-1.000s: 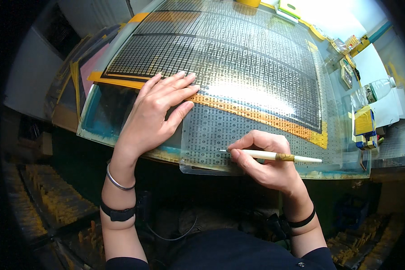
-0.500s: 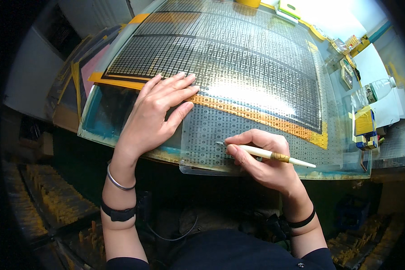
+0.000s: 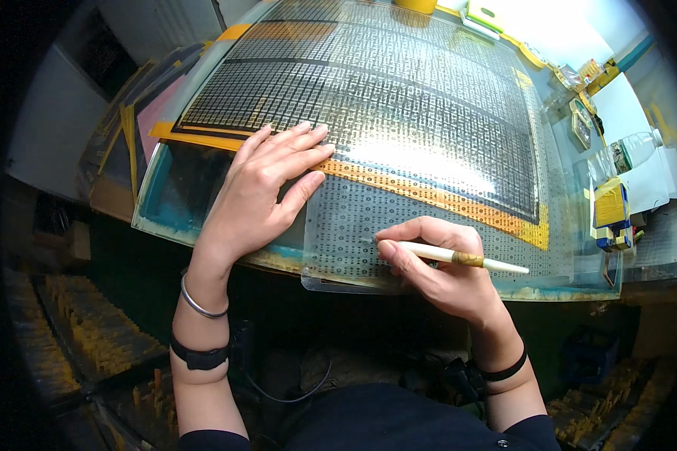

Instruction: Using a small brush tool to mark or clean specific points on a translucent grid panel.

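Observation:
My left hand lies flat with fingers spread, palm down, across the orange border strip of a large dark gridded film. Between the thumb and fingers of my right hand is a slim white pen-shaped tool with a gold-brown band. Its fine tip points left, down at a see-through sheet printed with rows of small dark marks. Whether the tip touches the sheet, I cannot tell. This sheet reaches past the front edge of the glass-topped table and runs under the film.
A clear plastic bottle lies at the right, near a yellow-and-blue block. Farther back are a green-and-white box and a yellow container. Dark boards with a pink sheet lean at the left.
The white tool's rear end has swung very slightly to the right in my right hand, and its tip is less distinct. My left hand stays almost in place.

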Action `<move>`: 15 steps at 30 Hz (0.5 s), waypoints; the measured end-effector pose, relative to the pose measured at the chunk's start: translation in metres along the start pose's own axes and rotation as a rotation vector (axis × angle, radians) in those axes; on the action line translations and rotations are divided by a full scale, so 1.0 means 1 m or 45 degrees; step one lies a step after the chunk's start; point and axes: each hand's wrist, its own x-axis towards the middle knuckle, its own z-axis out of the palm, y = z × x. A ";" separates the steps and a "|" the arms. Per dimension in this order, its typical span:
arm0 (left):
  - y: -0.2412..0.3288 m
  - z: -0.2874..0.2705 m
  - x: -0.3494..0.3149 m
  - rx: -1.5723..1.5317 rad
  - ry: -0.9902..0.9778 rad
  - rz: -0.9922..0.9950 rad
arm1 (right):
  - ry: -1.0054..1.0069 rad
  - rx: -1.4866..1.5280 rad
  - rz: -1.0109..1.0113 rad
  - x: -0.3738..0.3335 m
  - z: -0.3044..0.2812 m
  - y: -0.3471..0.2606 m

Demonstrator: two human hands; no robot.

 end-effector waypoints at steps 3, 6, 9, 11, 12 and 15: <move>0.000 -0.001 0.000 0.008 0.002 0.008 | -0.010 -0.033 -0.063 0.000 -0.001 0.000; -0.001 0.000 0.000 -0.002 -0.005 -0.001 | -0.021 -0.056 -0.066 -0.001 -0.001 0.001; -0.001 -0.001 0.000 0.012 0.001 0.008 | 0.002 0.003 -0.029 0.000 0.001 0.002; 0.000 -0.001 0.000 0.009 0.003 0.009 | -0.023 -0.014 -0.053 -0.001 -0.001 0.001; -0.001 -0.001 -0.001 0.010 0.003 0.007 | -0.059 -0.056 -0.086 -0.001 -0.004 0.001; 0.000 0.000 -0.001 -0.011 -0.001 -0.001 | -0.050 -0.027 -0.014 -0.001 -0.003 0.001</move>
